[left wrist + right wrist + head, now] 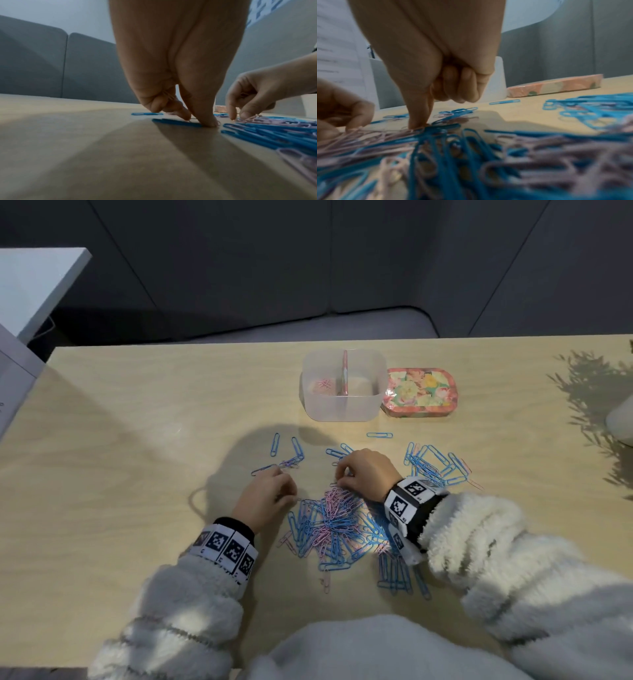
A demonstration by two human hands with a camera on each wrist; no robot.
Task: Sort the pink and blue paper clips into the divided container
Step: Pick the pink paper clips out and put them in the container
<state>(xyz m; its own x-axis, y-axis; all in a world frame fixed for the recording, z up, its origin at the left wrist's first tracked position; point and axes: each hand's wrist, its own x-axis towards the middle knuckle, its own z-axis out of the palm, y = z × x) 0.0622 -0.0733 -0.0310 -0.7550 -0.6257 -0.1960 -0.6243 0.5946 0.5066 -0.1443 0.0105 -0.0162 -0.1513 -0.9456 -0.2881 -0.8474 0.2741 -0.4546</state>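
A mixed pile of pink and blue paper clips point(335, 522) lies on the table between my hands. My left hand point(279, 472) points its thumb and forefinger down at the table beside a blue clip point(176, 122), with pink clips point(168, 94) tucked under its curled fingers. My right hand point(339, 479) pinches at pink clips point(252, 118) on the pile's far edge, its other fingers curled point(462, 86). Farther back stands the clear divided container point(342, 409), with a few pink clips point(323, 383) in its left compartment. Its right compartment looks bare.
A floral lid point(419, 392) lies right of the container. More blue clips point(435, 465) are heaped to the right, and a few loose ones point(284, 453) lie to the left. A white object point(621, 419) sits at the table's right edge.
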